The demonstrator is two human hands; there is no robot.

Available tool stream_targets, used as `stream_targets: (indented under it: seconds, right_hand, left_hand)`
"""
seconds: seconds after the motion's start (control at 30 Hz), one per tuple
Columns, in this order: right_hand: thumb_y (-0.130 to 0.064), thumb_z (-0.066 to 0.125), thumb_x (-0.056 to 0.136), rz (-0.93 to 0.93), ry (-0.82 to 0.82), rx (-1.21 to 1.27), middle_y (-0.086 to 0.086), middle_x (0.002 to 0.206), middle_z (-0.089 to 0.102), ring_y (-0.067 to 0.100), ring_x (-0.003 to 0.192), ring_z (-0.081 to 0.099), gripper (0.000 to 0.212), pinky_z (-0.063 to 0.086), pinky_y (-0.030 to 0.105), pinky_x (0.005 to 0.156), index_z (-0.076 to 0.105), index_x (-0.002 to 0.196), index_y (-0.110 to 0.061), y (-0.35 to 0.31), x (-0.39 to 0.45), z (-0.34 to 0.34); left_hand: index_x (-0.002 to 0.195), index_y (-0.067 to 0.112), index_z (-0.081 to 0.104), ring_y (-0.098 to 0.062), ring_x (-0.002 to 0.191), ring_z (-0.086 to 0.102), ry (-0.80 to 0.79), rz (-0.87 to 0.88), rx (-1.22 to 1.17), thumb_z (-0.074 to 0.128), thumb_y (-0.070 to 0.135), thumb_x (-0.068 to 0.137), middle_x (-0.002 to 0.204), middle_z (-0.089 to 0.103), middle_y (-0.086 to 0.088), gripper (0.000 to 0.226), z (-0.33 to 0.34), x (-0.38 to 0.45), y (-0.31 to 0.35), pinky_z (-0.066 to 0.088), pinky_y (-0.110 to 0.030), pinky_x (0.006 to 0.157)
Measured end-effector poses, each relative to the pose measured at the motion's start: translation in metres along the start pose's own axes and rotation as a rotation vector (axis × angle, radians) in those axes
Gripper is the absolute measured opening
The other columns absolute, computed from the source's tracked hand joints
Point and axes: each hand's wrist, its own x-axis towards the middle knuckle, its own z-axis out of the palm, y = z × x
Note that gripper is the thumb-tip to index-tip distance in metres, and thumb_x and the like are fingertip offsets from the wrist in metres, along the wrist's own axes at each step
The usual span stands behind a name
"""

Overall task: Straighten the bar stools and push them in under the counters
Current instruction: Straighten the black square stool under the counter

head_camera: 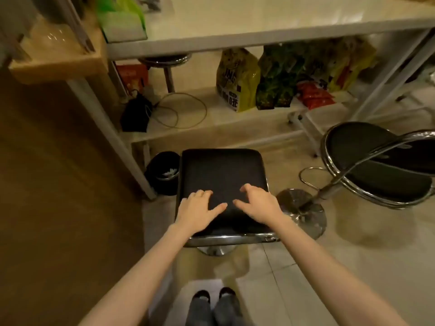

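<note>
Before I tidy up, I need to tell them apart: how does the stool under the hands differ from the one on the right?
The square stool has a flat square seat and stands upright; the round stool has a round seat with a chrome-framed backrest and appears tilted. Both hands, left hand and right hand, rest on the square stool; nothing touches the round stool. Both have black seats and chrome bases, and neither is under the counter.

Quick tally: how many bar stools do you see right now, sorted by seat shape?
Square black seat: 1, the square stool under both the left hand and the right hand.
Round black seat: 2, the round stool on the right, and the tucked stool under the counter.
Total: 3.
</note>
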Motion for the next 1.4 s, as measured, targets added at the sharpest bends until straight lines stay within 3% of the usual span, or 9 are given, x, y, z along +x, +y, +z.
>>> stream_targets:
  seconds: [0.07, 0.2, 0.33, 0.5, 0.6, 0.7, 0.93, 1.4]
  right_hand:
    - [-0.049, 0.049, 0.091, -0.017, -0.005, -0.064, 0.009, 0.120, 0.059, 0.027, 0.110, 0.055, 0.049, 0.046, 0.040, 0.088, 0.049, 0.124, -0.012, 0.004, -0.004, 0.015]
    - [-0.056, 0.043, 0.091, -0.034, -0.107, -0.108, 0.009, 0.120, 0.057, 0.026, 0.112, 0.050, 0.056, 0.041, 0.039, 0.090, 0.052, 0.123, -0.011, 0.024, -0.016, 0.059]
    - [-0.079, 0.017, 0.070, -0.135, -0.133, -0.190, 0.003, 0.127, 0.054, 0.021, 0.115, 0.047, 0.091, 0.037, 0.035, 0.094, 0.048, 0.130, -0.018, 0.042, -0.022, 0.080]
    - [-0.079, 0.021, 0.073, -0.237, -0.080, -0.230, 0.002, 0.122, 0.057, 0.020, 0.110, 0.049, 0.086, 0.038, 0.034, 0.092, 0.051, 0.126, -0.018, 0.055, -0.015, 0.090]
    - [-0.080, 0.022, 0.076, -0.269, -0.086, -0.248, 0.003, 0.119, 0.057, 0.021, 0.106, 0.051, 0.085, 0.040, 0.035, 0.090, 0.053, 0.124, -0.016, 0.060, -0.011, 0.094]
    - [-0.080, 0.011, 0.079, -0.303, -0.084, -0.286, 0.005, 0.113, 0.061, 0.024, 0.099, 0.054, 0.091, 0.043, 0.037, 0.084, 0.056, 0.120, -0.013, 0.064, -0.007, 0.096]
    - [-0.078, 0.005, 0.080, -0.329, -0.104, -0.269, 0.005, 0.107, 0.064, 0.023, 0.095, 0.057, 0.093, 0.047, 0.037, 0.082, 0.059, 0.116, -0.011, 0.068, -0.001, 0.091]
    - [-0.075, 0.013, 0.084, -0.388, 0.028, -0.263, 0.000, 0.096, 0.067, 0.018, 0.085, 0.060, 0.083, 0.050, 0.032, 0.076, 0.065, 0.107, -0.013, 0.075, 0.026, 0.084]
  left_hand:
    - [0.133, 0.019, 0.045, -0.019, 0.125, 0.043, 0.001, 0.062, 0.188, 0.032, 0.070, 0.084, 0.134, 0.051, -0.001, 0.072, 0.014, -0.006, -0.004, 0.034, -0.037, 0.099]
    - [0.131, 0.021, 0.048, -0.018, 0.126, 0.041, -0.015, 0.128, 0.263, 0.008, 0.077, 0.068, 0.134, 0.052, 0.001, 0.093, 0.048, -0.019, -0.017, 0.031, -0.035, 0.100]
    - [0.130, 0.016, 0.050, -0.022, 0.121, 0.048, -0.041, 0.168, 0.264, 0.016, 0.077, 0.069, 0.129, 0.056, -0.005, 0.092, 0.068, -0.020, -0.026, 0.035, -0.037, 0.098]
    - [0.127, 0.014, 0.053, -0.024, 0.116, 0.052, -0.064, 0.195, 0.250, 0.019, 0.077, 0.073, 0.124, 0.059, -0.008, 0.090, 0.082, -0.019, -0.034, 0.038, -0.039, 0.096]
    - [0.128, 0.015, 0.052, -0.026, 0.117, 0.051, -0.079, 0.159, 0.251, 0.005, 0.087, 0.068, 0.125, 0.058, -0.008, 0.105, 0.083, -0.016, -0.038, 0.037, -0.041, 0.097]
    - [0.130, 0.015, 0.051, -0.026, 0.119, 0.048, -0.125, 0.149, 0.263, -0.003, 0.088, 0.064, 0.128, 0.056, -0.008, 0.112, 0.083, -0.011, -0.042, 0.035, -0.041, 0.099]
    - [0.111, 0.011, 0.065, -0.024, 0.096, 0.063, -0.108, 0.216, 0.290, 0.017, 0.080, 0.080, 0.104, 0.068, -0.007, 0.089, 0.087, -0.003, -0.049, 0.050, -0.038, 0.083]
    - [0.111, 0.017, 0.064, -0.016, 0.096, 0.063, -0.004, 0.237, 0.312, 0.021, 0.081, 0.077, 0.103, 0.068, 0.001, 0.084, 0.081, 0.024, -0.052, 0.050, -0.034, 0.083]
